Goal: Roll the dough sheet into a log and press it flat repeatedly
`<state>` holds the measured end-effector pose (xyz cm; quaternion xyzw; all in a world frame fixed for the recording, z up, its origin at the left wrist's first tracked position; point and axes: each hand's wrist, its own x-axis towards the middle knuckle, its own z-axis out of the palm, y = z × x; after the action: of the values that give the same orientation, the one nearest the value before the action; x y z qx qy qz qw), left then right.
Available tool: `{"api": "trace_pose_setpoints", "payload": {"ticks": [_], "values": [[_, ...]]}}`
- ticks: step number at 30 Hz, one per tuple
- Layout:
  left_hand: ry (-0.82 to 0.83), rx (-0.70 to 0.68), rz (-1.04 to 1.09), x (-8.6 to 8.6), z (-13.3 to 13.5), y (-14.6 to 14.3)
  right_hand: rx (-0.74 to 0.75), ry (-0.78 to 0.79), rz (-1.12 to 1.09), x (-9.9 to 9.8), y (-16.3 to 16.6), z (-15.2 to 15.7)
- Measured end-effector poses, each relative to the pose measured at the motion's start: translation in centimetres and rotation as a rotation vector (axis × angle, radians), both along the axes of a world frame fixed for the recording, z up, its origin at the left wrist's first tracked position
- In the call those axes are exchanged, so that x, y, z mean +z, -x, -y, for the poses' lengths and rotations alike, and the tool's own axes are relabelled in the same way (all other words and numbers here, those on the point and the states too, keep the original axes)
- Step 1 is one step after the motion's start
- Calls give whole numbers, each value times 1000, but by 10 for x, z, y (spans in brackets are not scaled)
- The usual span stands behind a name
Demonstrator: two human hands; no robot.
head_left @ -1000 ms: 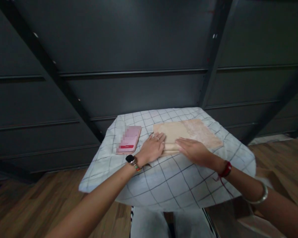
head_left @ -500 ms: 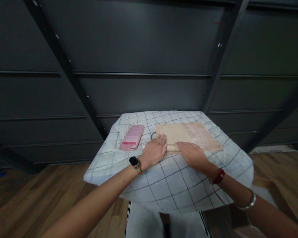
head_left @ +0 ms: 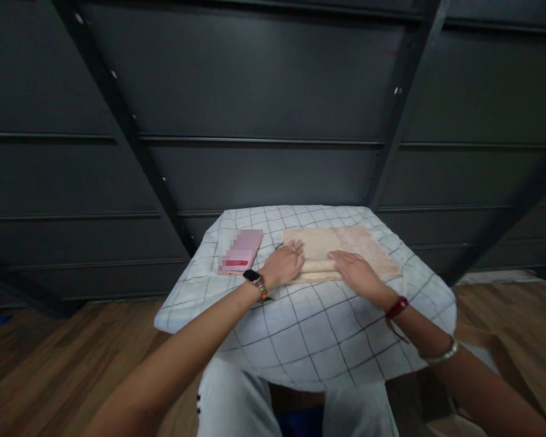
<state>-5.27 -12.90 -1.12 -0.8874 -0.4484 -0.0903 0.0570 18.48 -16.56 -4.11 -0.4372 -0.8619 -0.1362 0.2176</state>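
Note:
A beige folded cloth (head_left: pixel 346 246) lies on a white checked pillow (head_left: pixel 309 328) across my lap. My left hand (head_left: pixel 283 264) rests flat on the cloth's near left edge, fingers stretched out; a black watch is on that wrist. My right hand (head_left: pixel 358 271) lies flat on the near fold of the cloth, fingers extended, with a red string and a silver bangle on the arm. The two hands are a short gap apart. A pink phone (head_left: pixel 241 251) lies on the pillow to the left of my left hand.
A dark metal frame with slanted bars (head_left: pixel 131 133) and dark panels stands right behind the pillow. Wooden floor (head_left: pixel 50 352) shows on both sides. My legs in light trousers (head_left: pixel 236 400) are under the pillow.
Both hands have shifted slightly forward along the cloth's near edge, which now shows a rolled or folded strip. The camera has pulled back and tilted a little; the phone stays put.

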Motion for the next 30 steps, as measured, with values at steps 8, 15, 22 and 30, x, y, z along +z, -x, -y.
{"api": "trace_pose_setpoints", "payload": {"ticks": [8, 15, 22, 30], "values": [[85, -66, -47, 2, -9, -3, 69, -36, -46, -9, -8, 0], [122, -3, -29, 2, -9, -8, 65, -46, -57, -11, -12, -4], [93, 96, -45, 4, -4, -12, 41, -57, -79, -9, -11, -3], [-94, -6, 10, -4, 33, -9, 99, -101, -116, -19, -18, 25]]}}
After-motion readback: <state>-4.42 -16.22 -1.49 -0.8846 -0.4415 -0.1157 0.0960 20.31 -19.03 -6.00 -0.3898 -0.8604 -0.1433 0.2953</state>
